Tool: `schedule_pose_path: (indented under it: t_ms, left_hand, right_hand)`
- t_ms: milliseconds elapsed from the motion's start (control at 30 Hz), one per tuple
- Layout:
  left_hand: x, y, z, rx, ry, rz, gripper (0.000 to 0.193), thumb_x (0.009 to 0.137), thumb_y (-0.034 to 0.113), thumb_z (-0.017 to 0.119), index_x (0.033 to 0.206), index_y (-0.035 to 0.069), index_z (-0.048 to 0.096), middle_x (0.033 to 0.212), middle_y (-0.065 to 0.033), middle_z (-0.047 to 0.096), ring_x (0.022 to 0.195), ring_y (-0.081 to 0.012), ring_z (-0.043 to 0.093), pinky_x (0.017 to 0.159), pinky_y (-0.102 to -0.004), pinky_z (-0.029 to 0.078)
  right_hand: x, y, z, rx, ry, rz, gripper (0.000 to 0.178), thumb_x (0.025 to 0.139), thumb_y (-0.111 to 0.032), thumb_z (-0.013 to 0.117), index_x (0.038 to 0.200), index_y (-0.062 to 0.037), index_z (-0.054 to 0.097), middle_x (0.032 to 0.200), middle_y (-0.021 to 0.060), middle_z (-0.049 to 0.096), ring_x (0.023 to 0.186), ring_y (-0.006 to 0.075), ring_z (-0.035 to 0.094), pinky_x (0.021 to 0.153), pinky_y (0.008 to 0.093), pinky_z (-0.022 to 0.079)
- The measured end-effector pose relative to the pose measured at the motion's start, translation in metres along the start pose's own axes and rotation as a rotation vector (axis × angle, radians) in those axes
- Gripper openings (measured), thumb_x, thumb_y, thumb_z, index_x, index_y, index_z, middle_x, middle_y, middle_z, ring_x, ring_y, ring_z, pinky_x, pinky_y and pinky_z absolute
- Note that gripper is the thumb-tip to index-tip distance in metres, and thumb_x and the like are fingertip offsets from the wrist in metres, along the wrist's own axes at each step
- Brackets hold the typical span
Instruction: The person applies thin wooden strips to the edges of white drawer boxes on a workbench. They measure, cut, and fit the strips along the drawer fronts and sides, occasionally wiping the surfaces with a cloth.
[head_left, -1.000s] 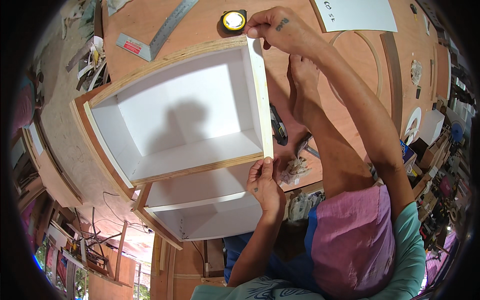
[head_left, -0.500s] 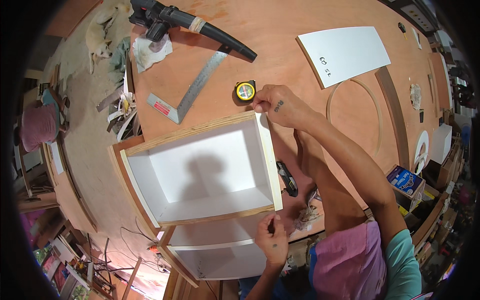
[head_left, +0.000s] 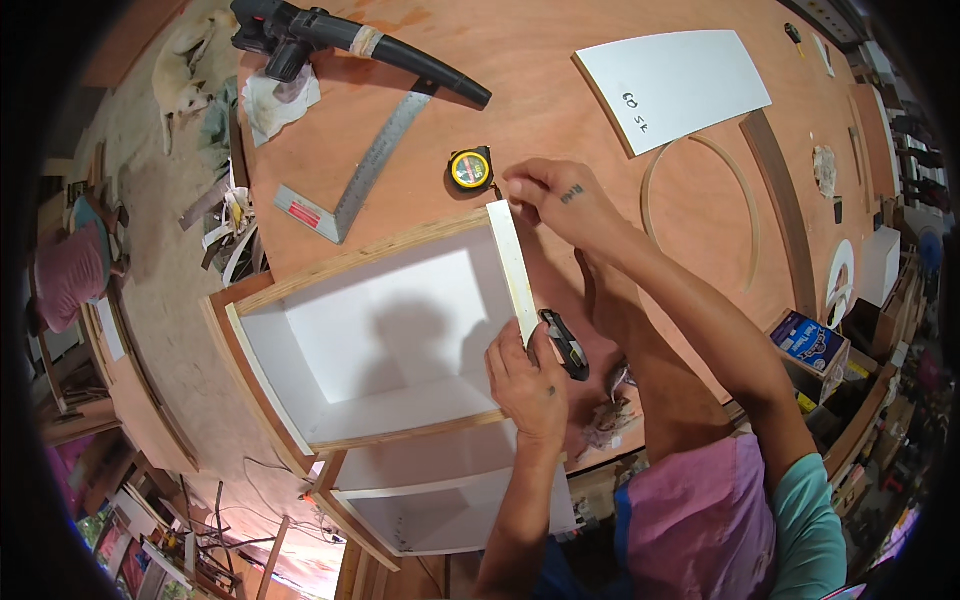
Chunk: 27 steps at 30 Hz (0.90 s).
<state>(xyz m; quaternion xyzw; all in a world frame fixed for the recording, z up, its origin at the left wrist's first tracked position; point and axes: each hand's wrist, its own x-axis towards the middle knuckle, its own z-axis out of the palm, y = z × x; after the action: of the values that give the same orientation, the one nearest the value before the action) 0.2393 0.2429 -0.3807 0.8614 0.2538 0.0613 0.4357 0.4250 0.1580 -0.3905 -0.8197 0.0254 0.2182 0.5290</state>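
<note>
The left hand (head_left: 530, 388) has moved up from below the strip (head_left: 512, 258), thumb and fingers now grasping it along the box (head_left: 365, 257)'s right edge. The right hand (head_left: 572, 205) has come off the strip's far end beside the tape measure (head_left: 470, 170), fingertips bunched, contents unclear, apparently leaving the left alone on it.

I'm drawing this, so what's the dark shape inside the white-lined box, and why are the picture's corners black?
Head view, middle: a head-shaped shadow falls inside the white-lined box; head view, corners: the round fisheye image ends before them.
</note>
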Motion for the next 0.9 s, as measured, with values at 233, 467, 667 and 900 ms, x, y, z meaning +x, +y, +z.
schedule_pose_path:
  t_ms: [233, 467, 667, 900]
  left_hand:
    - [0.001, 0.0, 0.0, 0.18, 0.062, 0.109, 0.025, 0.079, 0.01, 0.074, 0.1, 0.0, 0.065, 0.086, -0.0105, 0.058, 0.074, -0.0236, 0.059, 0.064, -0.0345, 0.05]
    - [0.002, -0.002, -0.002, 0.127, -0.023, 0.076, 0.025, 0.081, 0.013, 0.073, 0.097, -0.004, 0.065, 0.092, -0.0145, 0.057, 0.081, -0.0325, 0.06, 0.068, -0.0411, 0.051]
    - [0.007, -0.002, -0.001, 0.112, -0.005, 0.133, 0.023, 0.081, 0.01, 0.072, 0.095, -0.007, 0.065, 0.09, -0.0148, 0.057, 0.078, -0.0322, 0.06, 0.065, -0.0409, 0.051]
    - [0.008, 0.002, -0.001, 0.108, -0.006, 0.093, 0.022, 0.08, 0.008, 0.072, 0.094, -0.007, 0.066, 0.089, -0.014, 0.057, 0.075, -0.0307, 0.06, 0.062, -0.0397, 0.051]
  right_hand:
    - [-0.048, 0.004, -0.005, -0.431, -0.207, 0.176, 0.014, 0.084, -0.024, 0.069, 0.089, -0.0122, 0.073, 0.069, -0.0009, 0.07, 0.065, 0.006, 0.064, 0.082, 0.0285, 0.04]
    - [-0.052, 0.005, 0.001, -0.582, -0.131, 0.189, 0.012, 0.08, -0.029, 0.072, 0.081, -0.0169, 0.073, 0.062, -0.0063, 0.069, 0.067, 0.0023, 0.062, 0.089, 0.0296, 0.034]
    - [-0.037, 0.005, -0.004, -0.277, -0.206, 0.262, 0.024, 0.076, -0.019, 0.076, 0.097, -0.0102, 0.07, 0.098, 0.0045, 0.071, 0.081, 0.0102, 0.064, 0.079, 0.0305, 0.048]
    - [-0.019, -0.006, 0.006, -0.156, -0.201, -0.052, 0.062, 0.063, -0.011, 0.083, 0.12, -0.0022, 0.06, 0.111, 0.0107, 0.061, 0.089, 0.0204, 0.062, 0.076, 0.0311, 0.051]
